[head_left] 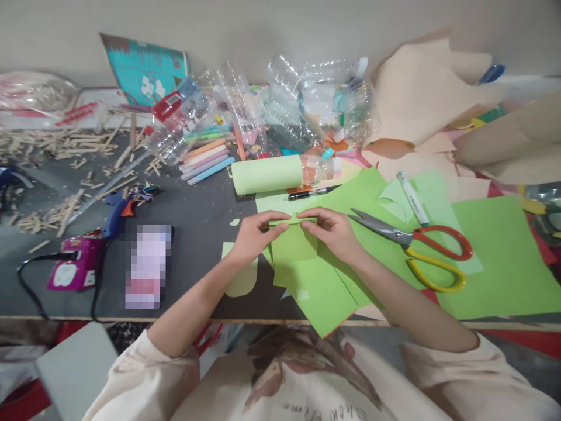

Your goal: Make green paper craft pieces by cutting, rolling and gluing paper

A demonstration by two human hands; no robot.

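Paper (295, 245), green, is at the middle of the table's (197, 240) near side, its far edge gripped by both hands; the far strip appears bent into a narrow fold. On the far left, wood sticks (65, 141) lie scattered. Nearer, a purple box (74, 263) stands beside a blue tool (114, 213), with a phone (146, 266) to its right. A pale cutout (241, 278) lies just left of the paper.

The left hand (254, 237) is nearly closed, pinching the left end of the fold between thumb and fingers. Beyond the fold lie a green-wrapped bottle (269, 174) and, to its near right, a pen (309, 193). The right hand (335, 229) pinches the right end in the same way, fingers curled, thumb on the near side. To its right, scissors (405, 235) lie with blades partly apart and tips toward the hand; a marker (412, 200) lies beyond them.

For a clean fold, keep both pinches level and the strip equally wide from left to right. Align the ends before pressing. Press from the centre outward with light, even force; uneven pressure may skew the crease. Keep the right wrist clear of the scissor tips.
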